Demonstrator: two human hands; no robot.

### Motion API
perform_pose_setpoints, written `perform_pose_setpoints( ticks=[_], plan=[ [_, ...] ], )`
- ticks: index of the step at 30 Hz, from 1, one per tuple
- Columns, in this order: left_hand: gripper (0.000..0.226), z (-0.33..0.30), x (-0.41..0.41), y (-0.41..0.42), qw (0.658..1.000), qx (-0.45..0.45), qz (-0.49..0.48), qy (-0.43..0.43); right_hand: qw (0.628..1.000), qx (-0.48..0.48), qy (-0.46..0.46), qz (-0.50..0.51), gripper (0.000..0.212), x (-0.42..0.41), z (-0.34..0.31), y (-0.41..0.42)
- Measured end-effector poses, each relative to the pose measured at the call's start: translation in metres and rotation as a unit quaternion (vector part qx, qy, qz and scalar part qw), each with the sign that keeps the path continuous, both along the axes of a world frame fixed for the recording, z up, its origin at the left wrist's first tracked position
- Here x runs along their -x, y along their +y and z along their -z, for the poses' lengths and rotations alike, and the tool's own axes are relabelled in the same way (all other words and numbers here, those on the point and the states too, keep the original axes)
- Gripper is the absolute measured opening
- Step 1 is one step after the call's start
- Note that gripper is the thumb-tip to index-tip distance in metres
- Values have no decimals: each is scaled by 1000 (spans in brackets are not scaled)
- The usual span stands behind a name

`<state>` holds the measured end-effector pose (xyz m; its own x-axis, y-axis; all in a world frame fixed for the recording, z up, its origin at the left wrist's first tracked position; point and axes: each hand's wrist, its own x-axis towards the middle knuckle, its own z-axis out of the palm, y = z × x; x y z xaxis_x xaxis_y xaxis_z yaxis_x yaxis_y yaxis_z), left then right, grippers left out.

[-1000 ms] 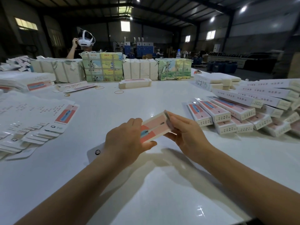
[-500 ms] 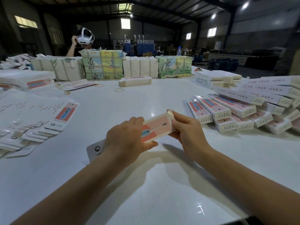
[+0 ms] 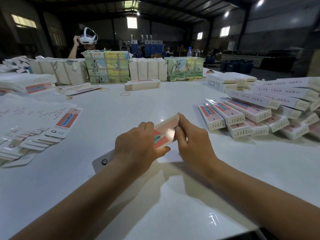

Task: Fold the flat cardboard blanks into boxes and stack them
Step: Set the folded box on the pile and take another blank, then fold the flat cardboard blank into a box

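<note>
Since a moment ago, both hands have lowered the box (image 3: 165, 133) toward the bench (image 3: 155, 205). Left grip (image 3: 138, 144) clasps its body, right grip (image 3: 192, 142) pinches the end; folded boxes (image 3: 251, 115) stacked right, flat blanks (image 3: 34, 129) still waiting left.

The white table (image 3: 173, 104) bears fanned flat blanks (image 3: 34, 135), stacked boxes (image 3: 256, 115), wrapped bundles (image 3: 107, 68) and rubber bands (image 3: 125, 94).

dim hall | bright roof lamps | glare on table (image 3: 173, 104) | edges warped
</note>
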<state>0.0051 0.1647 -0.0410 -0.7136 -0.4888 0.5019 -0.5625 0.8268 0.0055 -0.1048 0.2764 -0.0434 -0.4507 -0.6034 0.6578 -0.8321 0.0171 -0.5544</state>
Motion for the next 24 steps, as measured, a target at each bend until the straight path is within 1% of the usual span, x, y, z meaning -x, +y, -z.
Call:
perform_pose_setpoints(
  ticks=[2,4,6,8,9,11,12,14,16,18,20,21,22,24],
  plan=[
    [63,-1,1,3,1000,-1,-8,-2,1000,2,-2,-3,17,-1,1,0],
    [63,-2,0,1,1000,-21,-4,0,999,-5,-49,-17,17,-1,-1,0],
    [62,-2,-2,-3,998,-56,3,7,988,-6,-144,-53,18,1,-4,-1],
    [60,-3,-3,-7,996,-89,6,20,966,8,-249,-75,34,1,-6,-1],
    [59,-3,-4,-9,995,-96,9,25,961,7,-266,-80,35,1,-4,-2],
    [58,-2,-6,-13,994,-100,15,29,975,-21,-202,-93,24,-1,-2,-1],
    [59,-2,-7,-16,994,-102,20,31,978,-35,-174,-106,28,-2,0,-1],
    [58,-2,-11,-21,993,-111,31,29,976,-51,-162,-133,39,-2,0,0],
    [53,-5,-14,-25,992,-120,41,26,981,-51,-143,-122,50,4,0,0],
    [51,-10,-15,-27,989,-134,54,21,989,-45,-101,-102,74,10,0,1],
    [53,-11,-16,-28,986,-149,78,-10,990,-81,-6,-113,90,14,-2,3],
    [54,-11,-17,-28,983,-157,95,-30,985,-114,51,-119,93,15,-2,4],
    [54,-10,-18,-29,979,-162,110,-50,976,-145,113,-117,91,17,-1,5],
    [58,-8,-21,-30,974,-172,122,-80,953,-180,223,-95,77,19,1,2]
  ],
)
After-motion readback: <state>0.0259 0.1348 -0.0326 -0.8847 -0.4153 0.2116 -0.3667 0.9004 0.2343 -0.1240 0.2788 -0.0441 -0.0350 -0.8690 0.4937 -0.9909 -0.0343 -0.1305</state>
